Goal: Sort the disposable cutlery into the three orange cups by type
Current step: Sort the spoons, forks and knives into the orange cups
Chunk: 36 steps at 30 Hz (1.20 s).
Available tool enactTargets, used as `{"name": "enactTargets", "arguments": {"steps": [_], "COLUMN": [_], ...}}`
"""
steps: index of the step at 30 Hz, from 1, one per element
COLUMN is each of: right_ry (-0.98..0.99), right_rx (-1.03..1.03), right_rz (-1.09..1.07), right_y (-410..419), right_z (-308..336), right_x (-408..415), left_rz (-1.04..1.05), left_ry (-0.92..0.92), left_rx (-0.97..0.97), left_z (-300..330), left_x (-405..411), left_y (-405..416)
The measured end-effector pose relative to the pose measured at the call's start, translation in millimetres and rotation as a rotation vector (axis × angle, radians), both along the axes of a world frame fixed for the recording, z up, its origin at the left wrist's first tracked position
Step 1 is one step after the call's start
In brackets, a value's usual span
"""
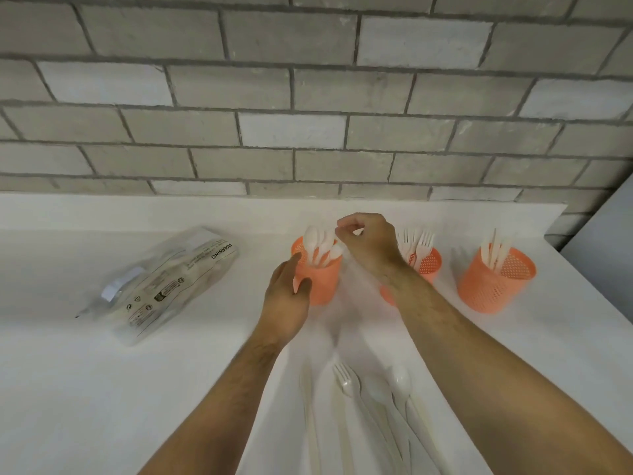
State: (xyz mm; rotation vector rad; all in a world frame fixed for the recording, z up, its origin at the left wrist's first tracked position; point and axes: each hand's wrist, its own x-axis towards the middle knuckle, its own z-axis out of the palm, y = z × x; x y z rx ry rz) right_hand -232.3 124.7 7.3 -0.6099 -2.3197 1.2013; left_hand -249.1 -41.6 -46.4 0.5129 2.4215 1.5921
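Three orange mesh cups stand in a row on the white counter. The left cup (323, 282) holds several white spoons (317, 243), bowls up. My left hand (286, 303) grips this cup's left side. My right hand (366, 241) hovers over its rim, fingers curled, and seems to pinch a spoon at the top. The middle cup (431, 265) holds forks (419, 243) and is partly hidden by my right forearm. The right cup (489, 289) holds knives (495, 250). Loose cutlery lies near the front: a fork (346, 380), spoons (399, 378) and a knife (306, 392).
A crumpled clear plastic bag (164, 286) with printed warnings lies on the counter (102, 389) to the left. A grey brick wall (308, 97) rises behind the raised back ledge. The counter's right edge runs just beyond the right cup.
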Motion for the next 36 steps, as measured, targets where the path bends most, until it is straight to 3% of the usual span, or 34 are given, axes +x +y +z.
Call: {"name": "enactTargets", "arguments": {"steps": [3,6,12,16,22,27,33,36], "right_ry": [-0.088,-0.287,-0.733,-0.967,-0.913,-0.704,-0.967,-0.909], "right_rx": [0.012,0.105,0.178,0.159,0.157,0.065,0.249,0.301], "right_rz": [0.024,0.058,-0.062,0.011,0.086,0.081,0.063,-0.006], "right_y": [-2,-6,-11,-39,-81,-92,-96,-108], "right_z": [-4,-19,-37,-28,-43,-55,-57,-60], "right_x": [38,81,159,200,210,207,236,228], "left_rz": [0.046,0.059,-0.139,-0.234,-0.22,-0.192,-0.087,-0.061], "left_ry": [-0.019,-0.034,-0.071,-0.108,-0.152,-0.298,-0.617,-0.809], "left_rx": [-0.027,-0.182,-0.679,-0.794,-0.71,-0.501,-0.168,-0.068], "left_z": [-5,-12,-5,1,-4,-8,-11,-12], "left_x": [15,38,81,106,122,129,134,139], "left_y": [-7,-19,-52,-63,-51,-40,-44,-39]}}
